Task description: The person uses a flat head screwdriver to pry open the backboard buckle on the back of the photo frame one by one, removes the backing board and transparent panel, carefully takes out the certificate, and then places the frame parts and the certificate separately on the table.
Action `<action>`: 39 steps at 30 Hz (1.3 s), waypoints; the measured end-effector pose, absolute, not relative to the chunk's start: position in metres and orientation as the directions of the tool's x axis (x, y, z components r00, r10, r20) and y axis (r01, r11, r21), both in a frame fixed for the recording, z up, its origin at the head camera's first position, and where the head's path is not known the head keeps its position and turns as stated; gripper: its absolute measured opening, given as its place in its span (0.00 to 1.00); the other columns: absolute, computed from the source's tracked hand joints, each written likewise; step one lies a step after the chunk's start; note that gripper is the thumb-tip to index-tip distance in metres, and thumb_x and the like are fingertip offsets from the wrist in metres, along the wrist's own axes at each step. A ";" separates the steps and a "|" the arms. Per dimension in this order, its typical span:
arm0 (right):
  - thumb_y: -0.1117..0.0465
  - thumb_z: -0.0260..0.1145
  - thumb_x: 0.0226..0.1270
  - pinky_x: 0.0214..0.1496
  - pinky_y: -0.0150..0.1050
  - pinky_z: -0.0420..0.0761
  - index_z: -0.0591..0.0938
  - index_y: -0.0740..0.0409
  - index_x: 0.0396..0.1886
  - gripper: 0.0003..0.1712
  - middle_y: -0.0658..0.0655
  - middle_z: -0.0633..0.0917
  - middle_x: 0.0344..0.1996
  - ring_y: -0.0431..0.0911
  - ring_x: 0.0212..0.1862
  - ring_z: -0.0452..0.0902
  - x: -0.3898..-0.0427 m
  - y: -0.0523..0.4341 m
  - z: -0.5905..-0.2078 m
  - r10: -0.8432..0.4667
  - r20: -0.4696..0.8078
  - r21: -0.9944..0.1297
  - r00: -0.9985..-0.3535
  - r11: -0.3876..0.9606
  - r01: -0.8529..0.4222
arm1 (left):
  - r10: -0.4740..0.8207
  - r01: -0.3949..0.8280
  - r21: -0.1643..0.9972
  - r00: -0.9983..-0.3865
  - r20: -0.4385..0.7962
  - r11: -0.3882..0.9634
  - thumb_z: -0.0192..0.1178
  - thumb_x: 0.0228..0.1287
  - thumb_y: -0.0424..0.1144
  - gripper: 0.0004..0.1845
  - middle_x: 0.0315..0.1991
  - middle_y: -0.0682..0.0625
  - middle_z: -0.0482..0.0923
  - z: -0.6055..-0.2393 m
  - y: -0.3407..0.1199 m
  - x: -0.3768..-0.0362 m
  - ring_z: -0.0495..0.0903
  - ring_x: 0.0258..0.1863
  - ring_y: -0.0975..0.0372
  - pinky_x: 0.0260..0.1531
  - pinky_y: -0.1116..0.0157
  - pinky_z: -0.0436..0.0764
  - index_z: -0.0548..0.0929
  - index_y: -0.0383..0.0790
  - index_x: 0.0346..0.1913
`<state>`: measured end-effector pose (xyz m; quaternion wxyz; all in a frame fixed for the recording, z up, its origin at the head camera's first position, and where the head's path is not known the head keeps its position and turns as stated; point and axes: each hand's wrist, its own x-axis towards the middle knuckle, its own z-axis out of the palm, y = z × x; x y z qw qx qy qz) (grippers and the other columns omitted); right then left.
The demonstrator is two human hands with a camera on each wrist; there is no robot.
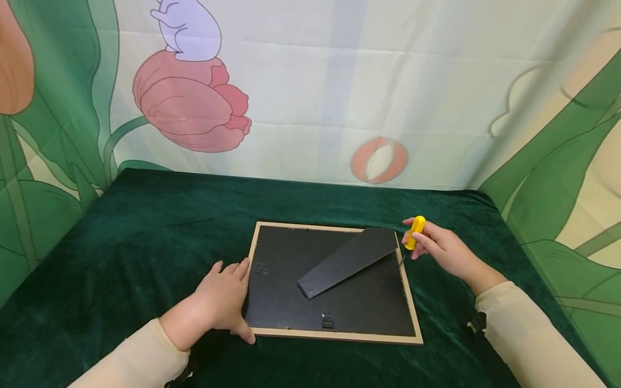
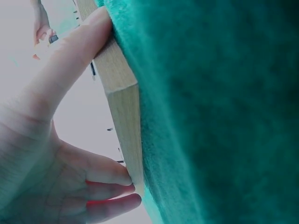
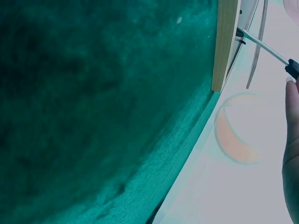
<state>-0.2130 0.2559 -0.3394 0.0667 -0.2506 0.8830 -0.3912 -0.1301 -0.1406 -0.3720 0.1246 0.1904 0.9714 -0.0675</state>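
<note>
A picture frame (image 1: 339, 334) lies face down, its light wooden rim around a black backing board (image 1: 281, 307). The black easel stand (image 1: 346, 265) slants across the board toward the far right corner. At the near left corner, my left hand (image 1: 220, 296) rests with extended fingers against the left side and its thumb on the near side. My right hand (image 1: 443, 250) grips a screwdriver by its yellow handle (image 1: 415, 233). In the right wrist view, the screwdriver's metal shaft (image 3: 267, 48) reaches the inner edge of the rim, near a small dark tab (image 3: 240, 32).
Dark green velvet cloth (image 1: 160, 237) covers the table under the frame. A printed curtain (image 1: 310, 97) with flowers and leaves hangs behind and at both sides. Small metal hangers (image 1: 328, 320) sit on the backing board's near and left sides.
</note>
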 end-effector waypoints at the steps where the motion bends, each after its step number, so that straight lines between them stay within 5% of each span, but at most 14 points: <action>1: 0.59 0.46 0.66 0.32 0.35 0.76 0.65 0.57 0.53 0.17 0.58 0.75 0.35 0.50 0.29 0.75 -0.213 0.256 -0.339 -0.489 0.078 -0.725 -0.869 0.570 -0.386 | 0.353 0.386 -0.083 -0.896 -0.268 0.919 0.59 0.10 0.74 0.66 0.61 0.40 0.53 -0.372 -0.141 -0.130 0.56 0.57 0.49 0.53 0.44 0.49 0.61 0.32 0.59; 15: 0.50 0.46 0.65 0.35 0.44 0.74 0.63 0.44 0.56 0.20 0.52 0.77 0.35 0.42 0.27 0.73 -0.221 0.252 -0.356 -0.549 0.087 -0.663 -0.831 0.591 -0.459 | 0.346 0.378 -0.073 -0.898 -0.273 0.923 0.59 0.09 0.74 0.67 0.61 0.40 0.52 -0.371 -0.141 -0.130 0.54 0.57 0.48 0.53 0.45 0.49 0.59 0.32 0.60; 23: 0.47 0.47 0.62 0.28 0.33 0.73 0.63 0.48 0.58 0.24 0.49 0.77 0.32 0.43 0.25 0.73 -0.210 0.237 -0.352 -0.584 0.028 -0.522 -0.811 0.683 -0.510 | 0.359 0.386 -0.054 -0.894 -0.268 0.921 0.60 0.09 0.74 0.68 0.61 0.39 0.52 -0.372 -0.140 -0.130 0.54 0.58 0.48 0.52 0.45 0.52 0.60 0.30 0.59; 32: 0.48 0.49 0.62 0.27 0.33 0.72 0.70 0.49 0.45 0.16 0.48 0.78 0.32 0.40 0.24 0.73 -0.206 0.225 -0.348 -0.604 0.023 -0.443 -0.796 0.708 -0.550 | 0.354 0.382 -0.049 -0.892 -0.279 0.923 0.60 0.10 0.73 0.67 0.61 0.39 0.52 -0.371 -0.139 -0.130 0.54 0.58 0.47 0.52 0.45 0.52 0.59 0.30 0.59; 39: 0.49 0.51 0.61 0.24 0.30 0.71 0.69 0.49 0.49 0.17 0.44 0.73 0.24 0.36 0.21 0.68 -0.205 0.212 -0.347 -0.615 -0.017 -0.331 -0.788 0.748 -0.576 | 0.350 0.376 -0.049 -0.896 -0.272 0.925 0.61 0.09 0.72 0.68 0.62 0.39 0.51 -0.371 -0.139 -0.130 0.54 0.58 0.47 0.52 0.45 0.53 0.58 0.31 0.60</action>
